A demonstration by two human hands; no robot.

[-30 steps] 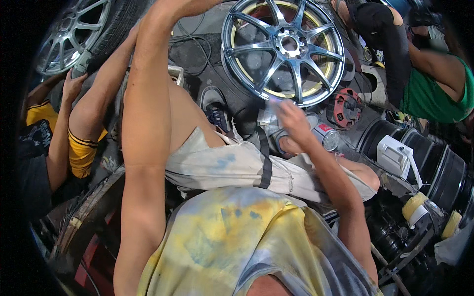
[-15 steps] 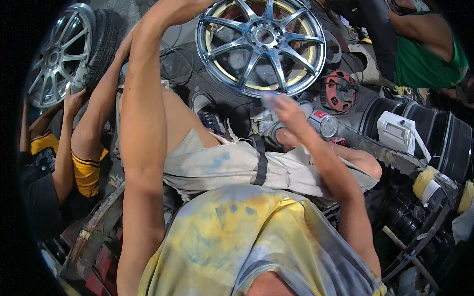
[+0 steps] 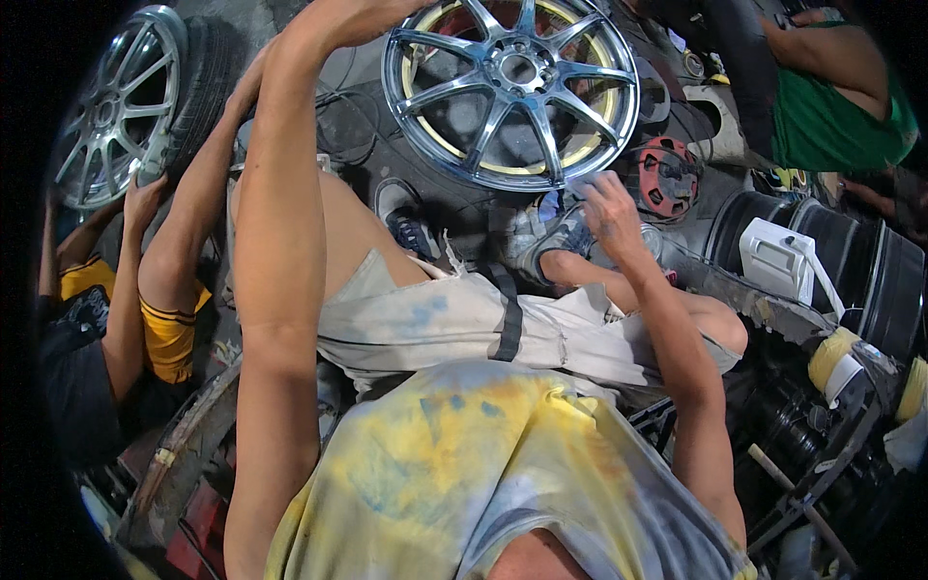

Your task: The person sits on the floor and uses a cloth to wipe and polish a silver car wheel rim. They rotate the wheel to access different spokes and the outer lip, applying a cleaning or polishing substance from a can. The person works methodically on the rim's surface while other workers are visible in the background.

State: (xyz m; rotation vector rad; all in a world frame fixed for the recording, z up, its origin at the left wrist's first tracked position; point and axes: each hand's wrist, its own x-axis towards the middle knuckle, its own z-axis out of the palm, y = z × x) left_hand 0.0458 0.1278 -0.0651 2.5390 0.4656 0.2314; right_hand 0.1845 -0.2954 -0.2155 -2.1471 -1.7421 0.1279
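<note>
A polished chrome alloy wheel rim (image 3: 494, 130) with several spokes lies ahead of me, its inner barrel edged in pale yellow. My left hand (image 3: 372, 17) reaches the rim's upper left side; its fingers run out of the picture, so their grip is hidden. Just below the rim's lower right edge is my right hand (image 3: 611, 211), fingers curled together around a small bluish-grey piece whose kind I cannot make out. My shoes (image 3: 406, 220) rest on the ground beneath the rim.
On the left, another person's hand (image 3: 145, 198) is at a silver multi-spoke wheel (image 3: 104, 114) beside a black tyre (image 3: 198, 92). A person in green (image 3: 841, 121) sits at upper right. A red round part (image 3: 665, 174), dark wheel barrels (image 3: 884, 280) and a white box-shaped device (image 3: 775, 259) stand right.
My right hand has moved right and slightly away from the rim's lower edge, now covering much of the can behind it. My left arm and the rim look almost unmoved.
</note>
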